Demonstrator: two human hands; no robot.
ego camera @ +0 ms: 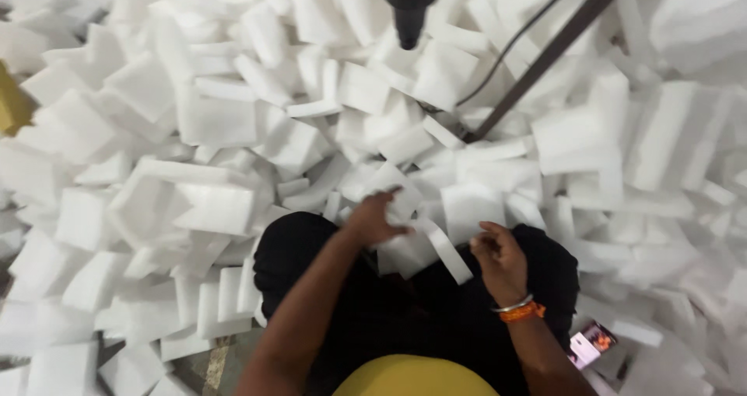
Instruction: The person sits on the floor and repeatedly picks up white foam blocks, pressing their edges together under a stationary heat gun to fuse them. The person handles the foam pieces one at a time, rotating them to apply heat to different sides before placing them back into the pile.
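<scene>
Seated person, head view looking down over black-trousered knees (pixel 311 248) into a deep litter of white foam offcuts (pixel 218 116).

Left hand (pixel 372 219) reaches forward past the left knee, fingers spread apart, tips touching a foam block (pixel 405 252) lying just ahead of the lap. No closed grip visible on it.

Right hand (pixel 498 257), wrist wearing a metal bangle and orange thread band (pixel 520 309), sits over the right knee. Fingers curled together; motion blur, so cannot tell whether they pinch anything.

Between the hands: a narrow white foam strip (pixel 445 250). Long axis runs diagonally, upper end pointing toward the left hand, lower end pointing down toward the right hand's side of the lap. It rests against the block, near the right hand's fingertips.

Above, a dark tool nozzle (pixel 408 15) points down at the pile; a dark metal bar (pixel 545 57) and black cable (pixel 517 42) slant beside it. A phone (pixel 591 343) lies by the right knee.
</scene>
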